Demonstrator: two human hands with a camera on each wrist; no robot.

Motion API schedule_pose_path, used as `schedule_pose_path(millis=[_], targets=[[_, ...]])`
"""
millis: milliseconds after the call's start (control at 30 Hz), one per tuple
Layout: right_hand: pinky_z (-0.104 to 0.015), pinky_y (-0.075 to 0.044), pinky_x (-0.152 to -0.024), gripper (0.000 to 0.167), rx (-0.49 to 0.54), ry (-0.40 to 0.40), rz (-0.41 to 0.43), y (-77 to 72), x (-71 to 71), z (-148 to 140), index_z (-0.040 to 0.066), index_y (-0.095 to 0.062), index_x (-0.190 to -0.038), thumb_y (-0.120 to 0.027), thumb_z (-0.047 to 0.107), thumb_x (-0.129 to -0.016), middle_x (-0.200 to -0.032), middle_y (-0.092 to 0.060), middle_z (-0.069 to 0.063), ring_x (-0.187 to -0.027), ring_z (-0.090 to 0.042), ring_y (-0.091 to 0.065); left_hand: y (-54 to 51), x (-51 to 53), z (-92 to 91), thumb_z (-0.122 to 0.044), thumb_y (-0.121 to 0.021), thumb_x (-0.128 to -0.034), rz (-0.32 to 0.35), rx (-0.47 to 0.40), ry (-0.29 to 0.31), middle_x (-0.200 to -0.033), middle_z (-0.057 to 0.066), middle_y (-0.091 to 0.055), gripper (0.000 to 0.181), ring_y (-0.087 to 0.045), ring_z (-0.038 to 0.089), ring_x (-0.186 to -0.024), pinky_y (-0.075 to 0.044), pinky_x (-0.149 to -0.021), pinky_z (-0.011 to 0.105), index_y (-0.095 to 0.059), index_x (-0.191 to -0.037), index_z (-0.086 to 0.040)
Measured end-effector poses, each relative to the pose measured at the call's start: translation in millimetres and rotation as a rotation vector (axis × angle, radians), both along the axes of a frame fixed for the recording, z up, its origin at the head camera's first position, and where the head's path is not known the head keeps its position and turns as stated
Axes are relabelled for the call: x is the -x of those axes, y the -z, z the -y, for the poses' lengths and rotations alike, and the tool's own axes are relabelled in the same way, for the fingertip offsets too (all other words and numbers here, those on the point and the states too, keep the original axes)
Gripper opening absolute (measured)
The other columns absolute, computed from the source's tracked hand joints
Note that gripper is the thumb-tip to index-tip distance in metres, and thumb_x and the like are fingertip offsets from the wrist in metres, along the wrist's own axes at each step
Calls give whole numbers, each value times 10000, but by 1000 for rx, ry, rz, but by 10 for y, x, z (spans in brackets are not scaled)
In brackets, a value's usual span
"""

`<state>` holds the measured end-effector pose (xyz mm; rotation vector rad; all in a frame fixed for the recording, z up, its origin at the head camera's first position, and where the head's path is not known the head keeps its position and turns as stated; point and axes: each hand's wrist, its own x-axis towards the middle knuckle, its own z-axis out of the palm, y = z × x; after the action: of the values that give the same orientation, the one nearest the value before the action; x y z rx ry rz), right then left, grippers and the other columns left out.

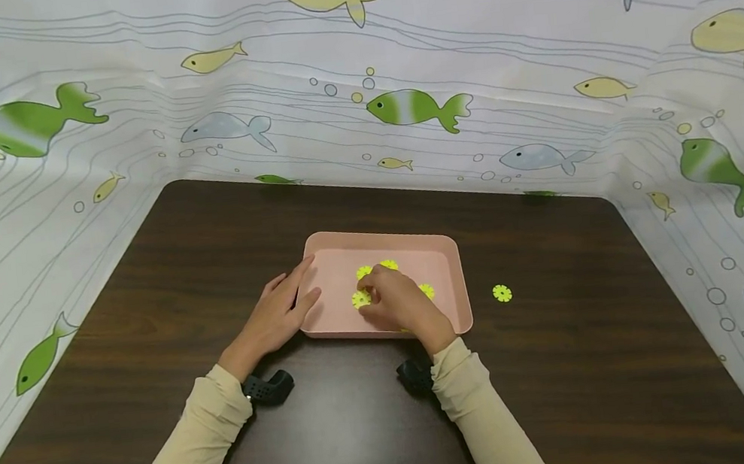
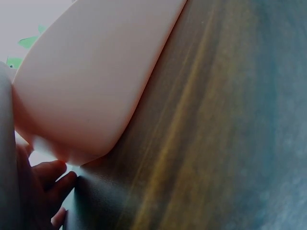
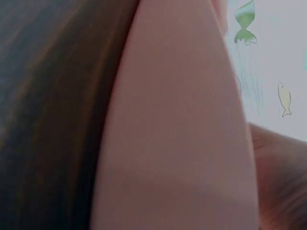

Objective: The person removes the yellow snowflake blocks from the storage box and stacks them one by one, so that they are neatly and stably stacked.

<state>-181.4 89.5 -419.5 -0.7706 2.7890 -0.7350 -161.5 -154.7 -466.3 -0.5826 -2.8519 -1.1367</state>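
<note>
A shallow pink tray (image 1: 380, 240) sits on the dark table, with several yellow notched snowflake discs inside. My left hand (image 1: 275, 314) rests against the tray's left side, its fingers fairly straight and the thumb reaching over the rim. In the left wrist view, fingers (image 2: 52, 177) touch the tray's corner. Over the tray, my right hand (image 1: 400, 301) has thumb and index finger at opposite sides of a yellow snowflake disc (image 1: 360, 300), pinching it. Other discs lie behind the fingers (image 1: 388, 264) and to the right (image 1: 427, 291). The right wrist view mostly shows the tray wall (image 3: 175, 120).
One loose yellow snowflake disc (image 1: 502, 293) lies on the table (image 1: 563, 363) to the right of the tray. A white fish-print curtain (image 1: 304, 103) surrounds the table's back and sides. A black wrist device (image 1: 269, 389) is on each wrist.
</note>
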Motion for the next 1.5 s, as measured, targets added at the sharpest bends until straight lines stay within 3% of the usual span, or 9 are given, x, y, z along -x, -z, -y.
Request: schedule_pose_path(millis=[167,333,533,700,833,933,1167,1333,1500], targets=[[-261,-469,-657,268,3,-55,-5,6,9,16,55,-771,-1148,-784,49,-881,-774,-586,4,-697,-132,-535,-6,2,7,-366,-447,-1110,-1,1,2,-1652,152,-345,638,-419,324,-1473,-145,-1242,544,-244,-1654,-101],[-253,-425,-614,127,-19,-78,-26,13,4,21,91,-785,-1014,-796,75,-889,-702,-541,16,-659,-125,-500,1,2,14,-363,-444,-1110,-1,6,3,-1648,158,-351,636,-423,331,-1470,-146,-1240,548,-247,-1653,-97],[-257,-461,-630,204,-49,-55,-153,6,-17,-74,93,-780,-1063,-819,185,-885,-785,-597,25,-691,-106,-521,7,6,1,-355,-445,-1110,-1,-5,8,-1646,151,-356,633,-431,324,-1466,-149,-1239,542,-248,-1652,-94],[-266,-480,-615,328,98,22,-268,-138,-61,-505,44,-767,-1151,-854,198,-874,-960,-675,-32,-740,-134,-568,14,7,-21,-355,-443,-1111,3,-12,17,-1644,157,-357,633,-434,325,-1464,-150,-1237,546,-250,-1650,-86],[-327,-486,-625,313,193,139,-362,-248,-88,-1064,-1,-753,-1113,-864,150,-862,-946,-662,-92,-753,-191,-585,1,9,-10,-350,-446,-1109,-4,-20,15,-1641,145,-367,628,-443,320,-1458,-145,-1239,543,-259,-1647,-87],[-359,-477,-650,303,210,257,-381,-207,-111,-1503,-15,-749,-1110,-860,114,-860,-891,-640,-107,-760,-225,-599,-12,6,4,-346,-448,-1107,-9,-23,14,-1638,146,-372,624,-446,328,-1455,-149,-1235,553,-268,-1644,-82],[-309,-488,-667,282,198,404,-248,87,-159,-2169,-37,-750,-1130,-823,102,-896,-871,-641,-112,-768,-233,-592,-30,18,45,-328,-448,-1110,8,-15,11,-1643,161,-358,623,-435,348,-1459,-143,-1235,557,-254,-1647,-79],[-343,-485,-738,292,190,437,-131,215,-171,-2288,-27,-746,-1146,-804,152,-924,-915,-654,-121,-817,-238,-579,-22,24,38,-321,-448,-1111,13,-16,15,-1649,165,-343,625,-421,350,-1467,-139,-1235,562,-241,-1651,-84],[-331,-477,-742,303,187,445,-85,305,-187,-2336,-22,-753,-1136,-827,157,-903,-958,-640,-129,-822,-232,-561,-19,16,14,-330,-442,-1111,15,-17,18,-1653,158,-338,625,-410,340,-1476,-134,-1238,558,-241,-1653,-91]])
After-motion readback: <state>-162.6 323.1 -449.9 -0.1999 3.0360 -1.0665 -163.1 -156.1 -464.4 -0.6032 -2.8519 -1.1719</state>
